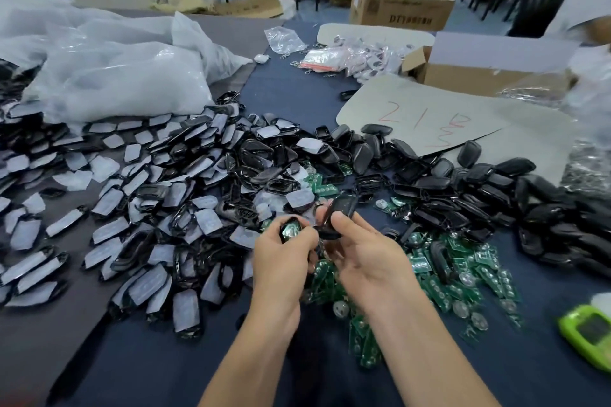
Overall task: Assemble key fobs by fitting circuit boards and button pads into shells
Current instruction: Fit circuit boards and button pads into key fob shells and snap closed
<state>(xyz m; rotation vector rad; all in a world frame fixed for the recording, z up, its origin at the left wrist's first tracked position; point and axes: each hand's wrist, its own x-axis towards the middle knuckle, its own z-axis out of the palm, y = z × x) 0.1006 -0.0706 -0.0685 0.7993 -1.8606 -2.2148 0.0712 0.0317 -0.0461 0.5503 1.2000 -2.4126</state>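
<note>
Blue cloth [291, 86] is covered with black shells [198, 175]. Just above the green boards [463, 274], a loaded shell [291, 230] (board inside) is gripped by curled fingers of the left hand [281, 264], and a cover [340, 208] is pinched by the right hand [363, 258].

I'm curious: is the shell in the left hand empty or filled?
Filled: the left hand holds a black shell with a green circuit board showing inside it.

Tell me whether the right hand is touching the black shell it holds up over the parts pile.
Touching. The head view shows the right hand pinching the black shell, with the thumb lying on its lower end and a finger behind it.
</note>
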